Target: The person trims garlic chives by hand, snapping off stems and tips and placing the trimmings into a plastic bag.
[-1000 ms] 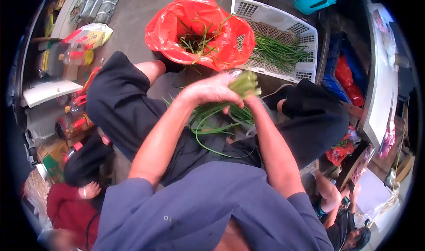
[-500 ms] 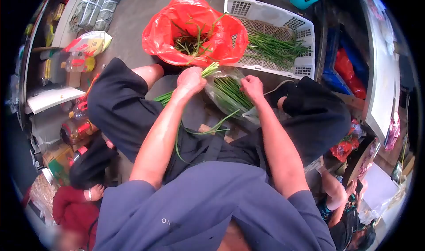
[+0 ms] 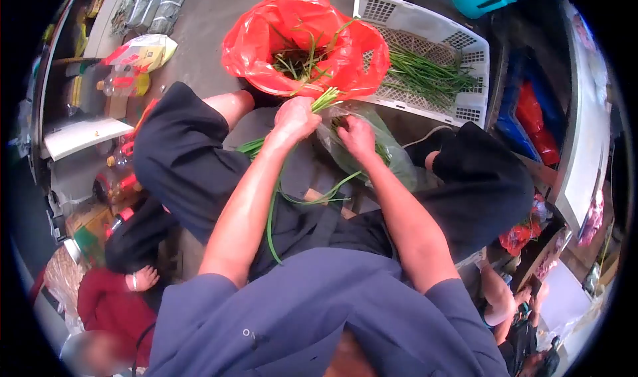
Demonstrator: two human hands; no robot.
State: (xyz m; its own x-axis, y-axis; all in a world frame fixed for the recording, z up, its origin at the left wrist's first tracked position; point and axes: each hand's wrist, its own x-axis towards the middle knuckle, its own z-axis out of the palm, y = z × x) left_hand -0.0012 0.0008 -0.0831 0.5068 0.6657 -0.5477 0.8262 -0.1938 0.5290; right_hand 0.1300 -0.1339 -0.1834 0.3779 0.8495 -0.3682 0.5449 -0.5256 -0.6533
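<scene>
My left hand (image 3: 296, 119) is closed around a bunch of long green stalks, perhaps chives (image 3: 325, 100). Their pale ends stick out past the fingers toward the red bag, and the long green ends trail back over my lap. Right beside it, my right hand (image 3: 357, 138) is at the mouth of a clear plastic bag (image 3: 402, 166) that holds more green stalks. Its fingers are curled at the stalk ends, and what they pinch is hidden. Some loose stalks (image 3: 271, 224) droop across my trousers.
In front stands an open red plastic bag (image 3: 242, 51) with green scraps inside. To its right, a white plastic crate (image 3: 478, 101) holds more stalks. Bottles (image 3: 123, 181) stand at left, near a seated person in a red sleeve (image 3: 109, 297). Another person (image 3: 502, 294) sits at lower right.
My right hand has moved left from the clear bag's right side to the stalk ends at its mouth, close to my left hand. The left hand still grips its bunch. The view has shifted slightly.
</scene>
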